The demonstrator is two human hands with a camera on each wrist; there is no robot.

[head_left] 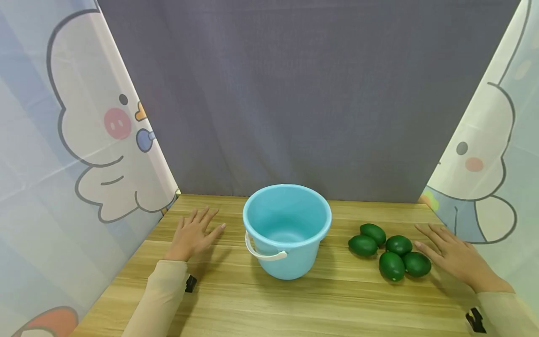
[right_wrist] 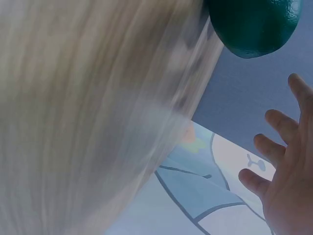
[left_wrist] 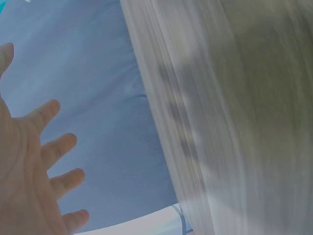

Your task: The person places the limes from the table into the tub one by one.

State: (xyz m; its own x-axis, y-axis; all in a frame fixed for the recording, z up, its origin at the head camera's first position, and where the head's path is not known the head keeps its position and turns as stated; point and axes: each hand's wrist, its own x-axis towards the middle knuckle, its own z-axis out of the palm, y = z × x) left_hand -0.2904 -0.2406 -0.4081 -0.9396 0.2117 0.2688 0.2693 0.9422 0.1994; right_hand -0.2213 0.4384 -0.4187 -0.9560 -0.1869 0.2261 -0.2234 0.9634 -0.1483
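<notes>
A light blue bucket (head_left: 288, 260) stands upright on the wooden table (head_left: 261, 309), its white handle (head_left: 266, 256) hanging down at the front left; its visible inside holds nothing. Several dark green oval fruits (head_left: 392, 266) lie grouped to its right. Left of the bucket, my left hand (head_left: 193, 238) is spread, palm down, holding nothing; its fingers also show in the left wrist view (left_wrist: 29, 156). My right hand (head_left: 456, 255) is spread just right of the fruits, holding nothing. In the right wrist view, one green fruit (right_wrist: 254, 24) appears above my right hand (right_wrist: 293, 161).
A dark grey cloth (head_left: 303, 103) hangs behind the table's back edge. Pale curtains with cartoon figures stand at the left (head_left: 38, 196) and right (head_left: 522, 187). A black band piece (head_left: 190, 283) is at the left wrist, another (head_left: 476, 320) at the right.
</notes>
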